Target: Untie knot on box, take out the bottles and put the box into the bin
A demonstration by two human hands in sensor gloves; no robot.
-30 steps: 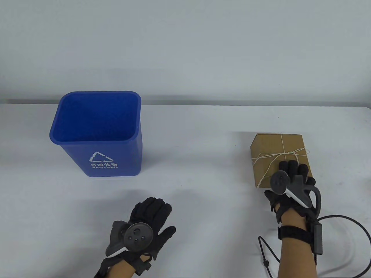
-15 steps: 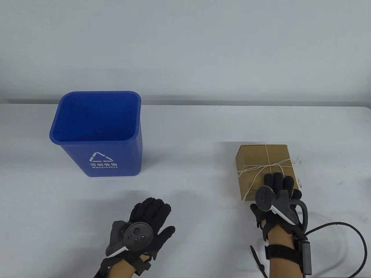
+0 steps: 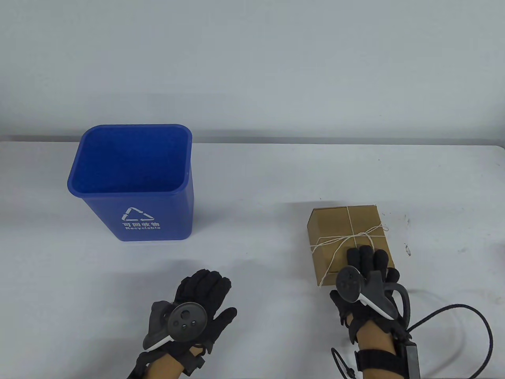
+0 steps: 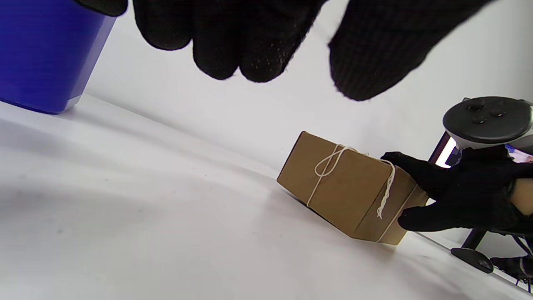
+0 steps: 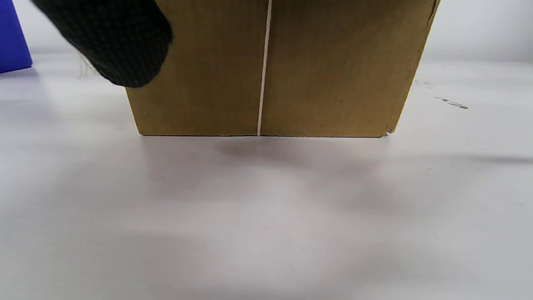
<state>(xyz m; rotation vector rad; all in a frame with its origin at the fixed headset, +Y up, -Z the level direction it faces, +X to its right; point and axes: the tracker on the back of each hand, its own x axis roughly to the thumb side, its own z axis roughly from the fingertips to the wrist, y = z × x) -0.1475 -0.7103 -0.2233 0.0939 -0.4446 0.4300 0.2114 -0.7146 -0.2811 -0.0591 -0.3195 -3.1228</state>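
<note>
Sliding nearer and leftward since a second ago, the cardboard box (image 3: 347,237) is now sitting on the white table (image 3: 252,276) closer to the person, while the right hand (image 3: 367,284) is coming back with it. That hand is gripping the box's near end, fingers (image 3: 365,256) lying over the top and the thumb reaching down the left side, as the left wrist view shows. White string (image 3: 351,237) is crossing the lid, its knot (image 3: 369,233) sitting just beyond the fingertips and not yet untied. Well to the left, the left hand (image 3: 197,308) is resting near the front edge, fingers loosely spread and holding nothing. Farther back on the left, the blue bin (image 3: 134,181) is standing upright, well apart from the box.
</note>
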